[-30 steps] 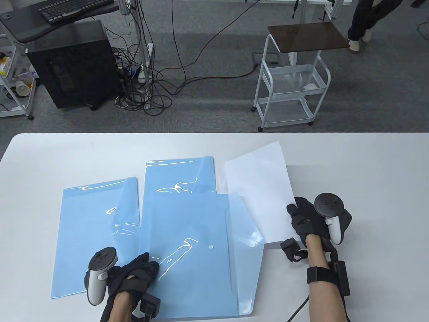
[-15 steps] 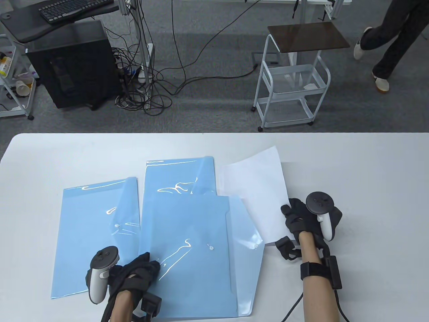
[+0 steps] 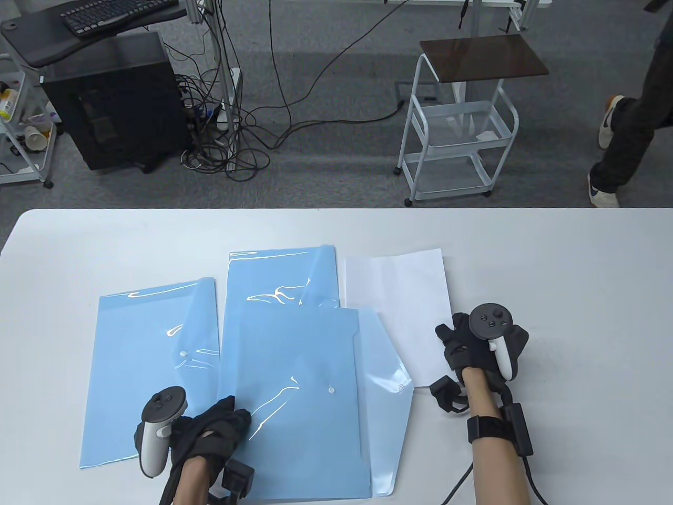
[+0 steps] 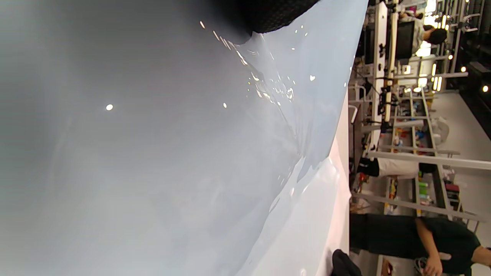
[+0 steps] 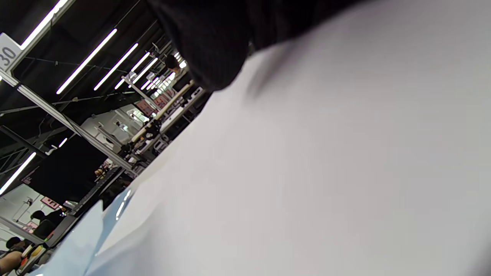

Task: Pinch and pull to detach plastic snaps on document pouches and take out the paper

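Paper sheet [image 3: 399, 310] lies beside an unsnapped blue pouch [image 3: 299, 400] on the table [image 3: 578, 273].
Right hand [image 3: 473, 347] rests on the thin, floppy sheet, its grip unclear; left hand [image 3: 215, 431], fingers curled, presses the slick pouch's near edge.

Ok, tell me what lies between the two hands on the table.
Table view: between the left hand and the right hand lie the front blue pouch, its open flap, and the white paper's near edge.

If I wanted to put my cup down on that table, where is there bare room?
Bare table lies right of the paper and right hand, along the far edge beyond the pouches, and at the far left corner. The middle and near left are crowded: three overlapping blue pouches, with the left hand on the front one.
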